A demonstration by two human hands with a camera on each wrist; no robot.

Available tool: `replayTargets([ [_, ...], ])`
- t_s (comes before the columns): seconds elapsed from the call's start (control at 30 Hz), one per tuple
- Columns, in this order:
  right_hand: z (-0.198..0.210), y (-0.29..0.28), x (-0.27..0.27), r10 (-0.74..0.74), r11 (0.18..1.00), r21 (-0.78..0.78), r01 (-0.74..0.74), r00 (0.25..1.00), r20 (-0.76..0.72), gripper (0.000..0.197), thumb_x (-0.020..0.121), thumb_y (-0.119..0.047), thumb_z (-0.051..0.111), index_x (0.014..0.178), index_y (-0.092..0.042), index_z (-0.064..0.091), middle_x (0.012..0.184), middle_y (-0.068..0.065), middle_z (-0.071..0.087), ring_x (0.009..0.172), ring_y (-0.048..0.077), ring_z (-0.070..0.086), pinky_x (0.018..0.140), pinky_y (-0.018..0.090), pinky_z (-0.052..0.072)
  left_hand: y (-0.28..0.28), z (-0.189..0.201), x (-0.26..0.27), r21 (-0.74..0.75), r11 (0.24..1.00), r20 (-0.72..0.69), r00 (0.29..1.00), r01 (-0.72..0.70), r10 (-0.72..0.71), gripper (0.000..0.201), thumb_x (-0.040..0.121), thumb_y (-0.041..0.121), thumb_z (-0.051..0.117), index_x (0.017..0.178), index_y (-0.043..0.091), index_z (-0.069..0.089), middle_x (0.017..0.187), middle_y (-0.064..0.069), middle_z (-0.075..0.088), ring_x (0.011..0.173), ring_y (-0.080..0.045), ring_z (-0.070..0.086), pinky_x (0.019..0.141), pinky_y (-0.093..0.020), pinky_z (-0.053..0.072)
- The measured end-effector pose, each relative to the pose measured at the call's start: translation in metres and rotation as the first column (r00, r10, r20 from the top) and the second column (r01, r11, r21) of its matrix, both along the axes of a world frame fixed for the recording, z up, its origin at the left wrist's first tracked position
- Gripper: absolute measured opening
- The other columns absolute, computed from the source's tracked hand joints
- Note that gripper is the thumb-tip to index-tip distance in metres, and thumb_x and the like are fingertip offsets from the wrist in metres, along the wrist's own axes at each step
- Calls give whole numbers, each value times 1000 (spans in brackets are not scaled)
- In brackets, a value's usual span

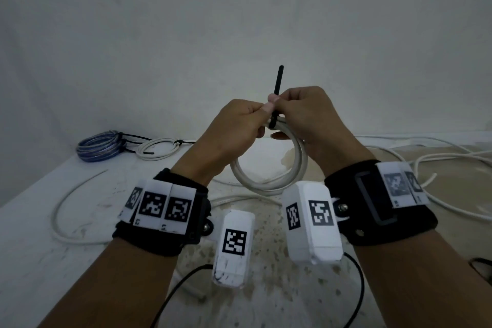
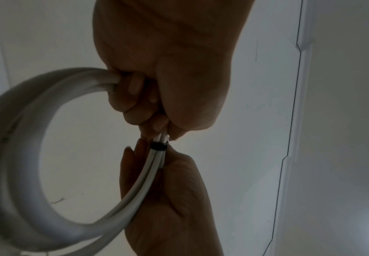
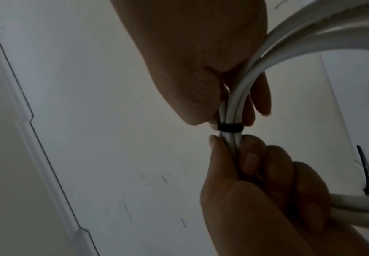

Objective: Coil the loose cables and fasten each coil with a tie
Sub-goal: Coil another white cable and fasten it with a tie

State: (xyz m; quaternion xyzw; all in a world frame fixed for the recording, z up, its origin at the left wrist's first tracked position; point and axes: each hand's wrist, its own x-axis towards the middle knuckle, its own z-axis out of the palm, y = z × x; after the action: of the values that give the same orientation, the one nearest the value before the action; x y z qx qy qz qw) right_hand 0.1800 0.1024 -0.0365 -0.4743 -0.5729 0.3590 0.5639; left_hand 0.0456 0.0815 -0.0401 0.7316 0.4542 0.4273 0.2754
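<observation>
I hold a white cable coil (image 1: 269, 181) upright above the table, between both hands. A black tie (image 1: 277, 82) is looped round the coil's top strands, its tail pointing straight up. My left hand (image 1: 239, 125) grips the bundled strands just left of the loop. My right hand (image 1: 303, 114) pinches the tie's tail with its thumb and forefinger, the other fingers lying behind the coil. The left wrist view shows the tie's band (image 2: 158, 146) tight on the strands between the two hands. The right wrist view shows the same band (image 3: 230, 127).
A blue coil (image 1: 99, 145) and a small white coil (image 1: 159, 148), both tied, lie at the table's back left. Loose white cable (image 1: 439, 157) sprawls at the right. Another loose white cable (image 1: 69, 202) curves at the left. The table's left edge (image 1: 32, 189) runs diagonally.
</observation>
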Motion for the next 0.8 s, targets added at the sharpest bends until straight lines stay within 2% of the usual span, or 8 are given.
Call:
replayTargets([
  [0.13, 4, -1, 7, 54, 999, 8, -54, 998, -11, 24, 92, -16, 66, 77, 2, 66, 66, 8, 67, 52, 17, 65, 57, 31, 59, -1, 0, 4, 121, 992, -79, 996, -26, 36, 42, 100, 36, 48, 84, 3, 67, 52, 9, 44, 44, -3, 37, 51, -21, 33],
  [0.23, 1, 0, 6, 40, 999, 13, -40, 999, -5, 27, 92, -16, 66, 72, 1, 66, 57, 6, 65, 50, 17, 64, 60, 35, 61, 1, -4, 7, 131, 991, -96, 994, -41, 54, 34, 100, 33, 48, 79, 14, 68, 54, 9, 48, 46, -2, 40, 55, -23, 36],
  [0.3, 0, -1, 4, 36, 999, 21, -36, 999, -2, 28, 93, -16, 66, 71, 1, 66, 60, 8, 66, 55, 19, 67, 62, 37, 62, 2, -6, 8, 140, 988, -85, 994, -60, 72, 30, 99, 33, 51, 79, 18, 68, 53, 11, 52, 47, 0, 44, 55, -20, 38],
  [0.4, 4, -2, 7, 76, 997, 24, -76, 997, -16, 27, 94, -17, 65, 79, 5, 68, 71, 15, 70, 63, 23, 70, 64, 36, 62, -2, -4, 10, 138, 990, -16, 999, -34, 37, 24, 98, 30, 55, 87, 14, 70, 52, 21, 59, 51, 7, 55, 53, -6, 38],
  [0.47, 6, -3, 10, 87, 996, 24, -87, 996, -15, 27, 94, -17, 65, 81, 6, 69, 69, 14, 69, 62, 23, 70, 64, 35, 62, -4, -4, 13, 152, 988, -30, 999, -23, 28, 21, 98, 27, 54, 88, 15, 68, 51, 24, 59, 54, 12, 56, 54, -2, 37],
  [0.57, 4, -2, 10, 63, 998, 16, -63, 998, -15, 26, 94, -15, 65, 75, 2, 68, 61, 9, 67, 54, 18, 67, 60, 34, 61, -1, -6, 14, 186, 982, -63, 997, -26, 38, 21, 98, 26, 55, 88, 14, 69, 54, 21, 59, 56, 13, 56, 55, -1, 37],
  [0.7, 0, 0, 2, 41, 999, -4, -42, 998, -44, 26, 93, -13, 65, 71, 1, 65, 65, 12, 67, 56, 21, 68, 62, 38, 62, 1, -8, 12, 195, 980, -83, 995, -37, 54, 25, 98, 26, 54, 93, 9, 70, 60, 17, 59, 54, 11, 56, 53, -3, 36],
  [0.8, 1, 2, 4, 43, 999, -9, -43, 996, -80, 26, 93, -13, 65, 72, 1, 64, 69, 13, 67, 60, 23, 68, 64, 39, 62, 2, -10, 11, 230, 973, -100, 994, -12, 36, 30, 101, 26, 48, 76, 21, 64, 52, 21, 56, 52, 6, 53, 52, -8, 35],
])
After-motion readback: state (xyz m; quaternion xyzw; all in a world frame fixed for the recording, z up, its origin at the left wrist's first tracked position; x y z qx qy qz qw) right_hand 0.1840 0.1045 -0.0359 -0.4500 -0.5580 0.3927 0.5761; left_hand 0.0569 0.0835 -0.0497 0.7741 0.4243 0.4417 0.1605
